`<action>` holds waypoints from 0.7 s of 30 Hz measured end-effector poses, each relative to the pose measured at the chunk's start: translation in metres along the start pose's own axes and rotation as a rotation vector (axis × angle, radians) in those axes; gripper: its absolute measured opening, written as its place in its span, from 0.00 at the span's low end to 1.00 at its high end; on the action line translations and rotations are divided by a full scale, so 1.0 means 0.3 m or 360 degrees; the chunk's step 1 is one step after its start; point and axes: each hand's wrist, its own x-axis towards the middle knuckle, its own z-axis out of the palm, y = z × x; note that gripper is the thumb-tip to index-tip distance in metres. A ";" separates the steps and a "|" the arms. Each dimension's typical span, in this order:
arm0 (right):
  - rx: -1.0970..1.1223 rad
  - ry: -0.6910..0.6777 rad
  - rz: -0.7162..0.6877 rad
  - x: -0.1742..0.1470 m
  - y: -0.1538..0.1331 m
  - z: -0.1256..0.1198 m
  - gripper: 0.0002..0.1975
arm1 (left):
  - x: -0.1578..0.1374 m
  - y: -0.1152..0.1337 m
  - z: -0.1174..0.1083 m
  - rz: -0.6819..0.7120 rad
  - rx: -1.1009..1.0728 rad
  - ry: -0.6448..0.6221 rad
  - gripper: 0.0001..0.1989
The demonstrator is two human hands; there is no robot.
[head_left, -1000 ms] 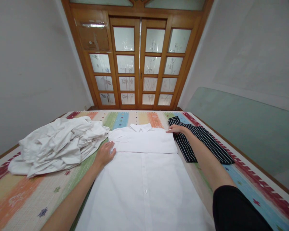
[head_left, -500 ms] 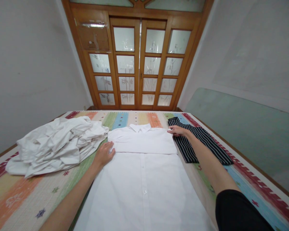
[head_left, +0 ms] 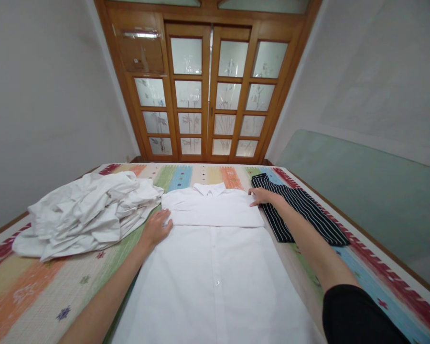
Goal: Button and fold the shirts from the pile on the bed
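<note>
A white button-up shirt (head_left: 215, 267) lies flat with its collar at the far end and its buttons facing up. Its sleeves are folded across the chest in a straight band (head_left: 215, 215). At the left edge of that band rests my left hand (head_left: 158, 227), open, its fingertips and thumb touching the cloth. My right hand (head_left: 261, 196) is at the right shoulder, with fingers and thumb apart on the shirt's edge. The lower end of the shirt runs out of view at the bottom.
Left of the shirt is a crumpled heap of white cloth (head_left: 89, 215). On the right lies a folded black garment with white stripes (head_left: 301, 210). A colourful striped cover (head_left: 32, 291) spreads beneath everything. Wooden glazed doors (head_left: 208, 95) stand beyond, with walls at both sides.
The fingers of my right hand have spread from a pinch at the shoulder edge and now lie a little over the cloth. My left hand stays in place.
</note>
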 end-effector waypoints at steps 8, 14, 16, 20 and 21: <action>-0.0386 0.0633 0.0393 -0.059 -0.078 -0.045 0.15 | 0.001 0.000 -0.002 -0.0036 -0.0051 -0.0030 0.17; -0.0034 0.0705 0.0380 -0.084 -0.226 0.065 0.21 | 0.001 -0.003 0.002 -0.0045 -0.0056 -0.0034 0.17; 0.0090 0.0519 0.0339 -0.103 -0.272 0.149 0.27 | 0.000 -0.005 0.005 -0.0048 -0.0067 -0.0039 0.17; 0.0179 0.0447 0.0574 -0.148 -0.311 0.272 0.41 | -0.002 -0.006 0.009 -0.0059 -0.0090 -0.0052 0.17; 0.0185 0.0467 0.0643 -0.155 -0.312 0.284 0.42 | -0.003 -0.006 0.009 -0.0062 -0.0091 -0.0058 0.18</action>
